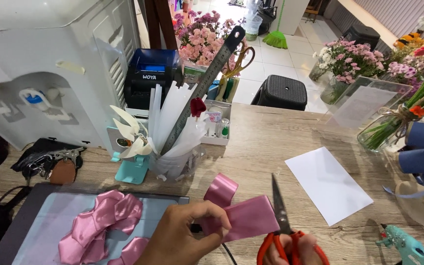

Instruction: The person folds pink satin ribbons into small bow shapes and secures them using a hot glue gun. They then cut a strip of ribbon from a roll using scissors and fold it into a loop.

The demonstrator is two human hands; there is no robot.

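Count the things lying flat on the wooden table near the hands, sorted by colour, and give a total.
Pink: 2, the ribbon strip held by the left hand and the ribbon bow.
Red: 1, the scissors in the right hand.
White: 1, the paper sheet.
Teal: 1, the glue gun.
Total: 5
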